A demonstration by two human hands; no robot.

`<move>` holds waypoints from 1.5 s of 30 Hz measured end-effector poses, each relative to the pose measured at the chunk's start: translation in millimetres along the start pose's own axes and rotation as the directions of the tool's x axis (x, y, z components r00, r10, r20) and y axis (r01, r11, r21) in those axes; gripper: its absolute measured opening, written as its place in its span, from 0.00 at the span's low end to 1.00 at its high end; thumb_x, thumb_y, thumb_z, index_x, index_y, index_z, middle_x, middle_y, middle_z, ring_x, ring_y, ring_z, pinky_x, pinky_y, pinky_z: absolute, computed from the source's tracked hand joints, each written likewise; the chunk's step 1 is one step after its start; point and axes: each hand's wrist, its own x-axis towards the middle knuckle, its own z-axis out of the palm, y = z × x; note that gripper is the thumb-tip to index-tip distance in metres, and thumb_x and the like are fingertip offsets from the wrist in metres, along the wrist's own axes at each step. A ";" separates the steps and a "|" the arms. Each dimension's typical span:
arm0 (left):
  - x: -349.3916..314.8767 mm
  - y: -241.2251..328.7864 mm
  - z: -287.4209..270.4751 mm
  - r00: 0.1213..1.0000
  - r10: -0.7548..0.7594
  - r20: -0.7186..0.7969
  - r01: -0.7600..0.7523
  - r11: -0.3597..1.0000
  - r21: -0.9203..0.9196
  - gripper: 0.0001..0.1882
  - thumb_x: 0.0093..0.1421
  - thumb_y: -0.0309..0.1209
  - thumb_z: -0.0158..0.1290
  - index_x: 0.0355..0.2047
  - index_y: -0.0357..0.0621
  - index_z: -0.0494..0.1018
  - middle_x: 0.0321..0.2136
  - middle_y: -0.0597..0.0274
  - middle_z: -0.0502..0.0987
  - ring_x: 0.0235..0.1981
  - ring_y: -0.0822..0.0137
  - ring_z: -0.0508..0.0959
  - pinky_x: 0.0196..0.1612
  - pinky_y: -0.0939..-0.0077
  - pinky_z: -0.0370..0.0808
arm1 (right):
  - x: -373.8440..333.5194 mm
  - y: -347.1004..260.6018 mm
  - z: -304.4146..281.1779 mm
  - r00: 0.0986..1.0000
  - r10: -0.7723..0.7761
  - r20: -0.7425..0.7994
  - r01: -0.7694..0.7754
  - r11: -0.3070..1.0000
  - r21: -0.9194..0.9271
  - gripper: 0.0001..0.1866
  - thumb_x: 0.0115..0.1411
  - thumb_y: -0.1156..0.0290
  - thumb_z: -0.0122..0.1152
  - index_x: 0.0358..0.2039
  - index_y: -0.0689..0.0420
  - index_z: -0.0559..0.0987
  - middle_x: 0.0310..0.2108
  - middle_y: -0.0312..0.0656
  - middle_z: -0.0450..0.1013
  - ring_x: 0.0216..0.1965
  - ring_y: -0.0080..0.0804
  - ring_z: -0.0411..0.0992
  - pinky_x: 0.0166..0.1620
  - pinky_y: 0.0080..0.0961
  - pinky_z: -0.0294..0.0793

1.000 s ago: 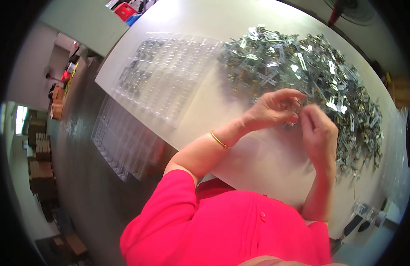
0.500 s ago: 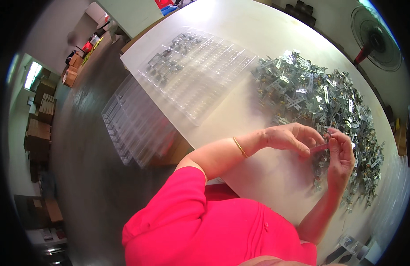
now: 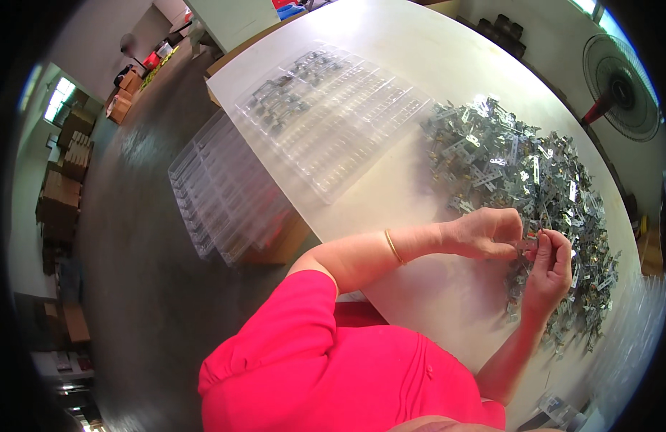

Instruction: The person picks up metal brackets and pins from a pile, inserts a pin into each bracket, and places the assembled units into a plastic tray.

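My left hand (image 3: 484,234), with a gold bangle on its wrist, is closed at one end of a small flat metal bracket (image 3: 528,245). My right hand (image 3: 549,272) pinches the same bracket between thumb and fingers from the other side. Both hands hover over the near left edge of a big heap of loose metal brackets (image 3: 516,162). A clear plastic tray with rows of slots (image 3: 329,191) lies farther left on the table, and metal pieces sit in its far left part. My fingers partly cover the held bracket.
The pale table (image 3: 412,302) has its left edge beside my left arm. More clear trays (image 3: 203,180) are stacked lower, over a cardboard box (image 3: 286,241). A standing fan (image 3: 621,90) is at the far right. Clear plastic sheeting (image 3: 635,338) is at the near right.
My hands have come closer together around the bracket. The left fingers have moved in to its end, and the right hand has shifted slightly down. The view has tilted a little.
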 end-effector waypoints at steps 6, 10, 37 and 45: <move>1.2 -4.6 2.7 0.899 0.431 -0.082 -0.307 0.751 0.584 0.11 0.58 0.28 0.63 0.38 0.39 0.73 0.31 0.55 0.78 0.32 0.59 0.81 0.36 0.68 0.77 | -0.7 0.2 3.9 0.997 -0.067 -0.029 0.062 0.987 -0.149 0.06 0.71 0.74 0.56 0.44 0.60 0.79 0.36 0.33 0.77 0.32 0.17 0.75 0.34 0.19 0.77; 1.6 0.9 4.8 0.916 0.369 -0.155 -0.219 0.787 0.577 0.11 0.59 0.27 0.63 0.39 0.39 0.73 0.30 0.54 0.79 0.30 0.55 0.81 0.35 0.67 0.78 | 2.1 -5.6 5.0 0.974 -0.193 -0.119 0.170 0.968 -0.183 0.07 0.72 0.76 0.53 0.46 0.61 0.76 0.47 0.42 0.74 0.41 0.24 0.75 0.41 0.22 0.78; -98.1 131.7 -321.2 0.471 0.350 -0.810 0.770 0.284 0.571 0.13 0.54 0.38 0.67 0.32 0.42 0.84 0.28 0.57 0.85 0.29 0.66 0.84 0.37 0.71 0.79 | -74.1 9.4 112.6 0.789 -0.307 0.533 0.234 0.951 0.201 0.08 0.55 0.81 0.67 0.35 0.58 0.79 0.35 0.44 0.78 0.33 0.43 0.78 0.36 0.33 0.78; -93.1 115.7 -362.8 0.489 0.151 -0.859 0.864 0.051 0.501 0.11 0.52 0.38 0.66 0.27 0.43 0.82 0.24 0.57 0.84 0.28 0.63 0.84 0.38 0.69 0.79 | -70.9 7.4 112.8 0.778 -0.281 0.562 0.211 0.959 0.187 0.08 0.55 0.81 0.67 0.36 0.59 0.79 0.35 0.45 0.77 0.33 0.43 0.78 0.35 0.32 0.78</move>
